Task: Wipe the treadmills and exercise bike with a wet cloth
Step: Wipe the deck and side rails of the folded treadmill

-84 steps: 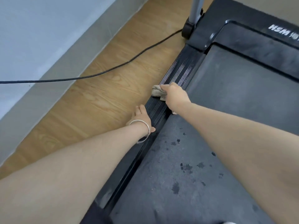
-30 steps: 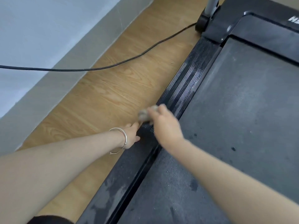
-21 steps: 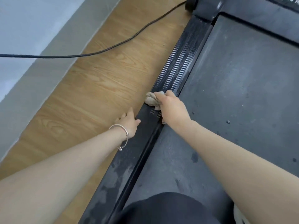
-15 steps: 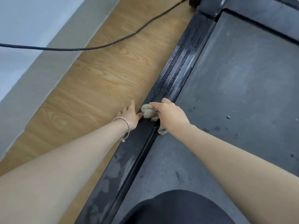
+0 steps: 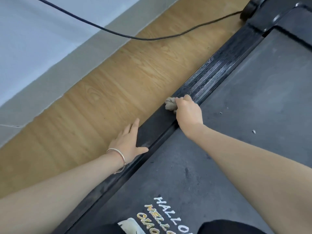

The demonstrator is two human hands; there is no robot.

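Observation:
A black treadmill fills the right side, its dusty belt (image 5: pixel 249 102) running beside a ribbed left side rail (image 5: pixel 207 78). My right hand (image 5: pixel 188 113) is closed around a crumpled beige cloth (image 5: pixel 170 103) and presses it on the rail where the ribs end. My left hand (image 5: pixel 129 143), with a thin bracelet at the wrist, lies flat with fingers spread on the rail's outer edge, nearer to me than the cloth. It holds nothing.
Wooden floor (image 5: pixel 101 102) runs along the rail's left side, bounded by a grey skirting and wall (image 5: pixel 42 56). A black power cable (image 5: pixel 152 38) crosses the floor to the treadmill's front corner (image 5: pixel 248 10). Small debris specks lie on the belt. My dark printed clothing (image 5: pixel 168 215) shows at the bottom.
My right hand has slid the cloth up the rail, away from my left hand, which has spread flat on the rail edge. The view has tilted, bringing my printed clothing into sight.

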